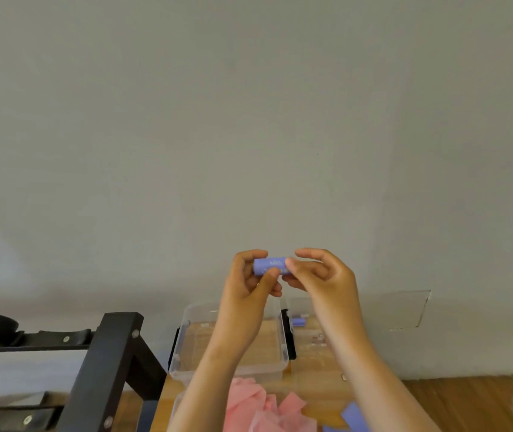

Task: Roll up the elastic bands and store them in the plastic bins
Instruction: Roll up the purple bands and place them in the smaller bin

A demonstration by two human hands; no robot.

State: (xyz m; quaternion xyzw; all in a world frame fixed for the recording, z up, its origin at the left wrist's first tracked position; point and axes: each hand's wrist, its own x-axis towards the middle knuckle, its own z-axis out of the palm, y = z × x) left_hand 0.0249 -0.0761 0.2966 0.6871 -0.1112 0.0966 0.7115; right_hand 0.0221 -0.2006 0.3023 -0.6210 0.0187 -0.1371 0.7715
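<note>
Head view: nearest the wearer, beneath the two forearms, a heap of loose pink elastic bands [264, 406] is seen on the wooden table [451, 400]. A flat purple band [354, 414] lies unrolled under the right forearm. Further on, below the left wrist, a clear plastic bin [180, 350] stands with its lid off, and nothing can be made out inside it. Just beside it, below the right hand, a second clear bin [311, 357] is set, and in it a small purple roll [299, 322] lies.

Above the bins a rolled purple elastic band [269, 266] is held level between the hands. One end is pinched by the curled fingers and thumb of the left hand [245, 288]. The other end is pinched by the fingertips and thumb of the right hand [323, 275]. Well to the left of the left hand a black metal frame [108, 363] is seen, and beyond the hands only a plain grey wall [249, 120].

The roll appears finished and ready for storing. It is likely to spring loose if either pinch is slackened before it is set down, since nothing is seen securing its free end. Released from this height, it could bounce off a rim, land among the pink bands, or unwind inside the bin.
</note>
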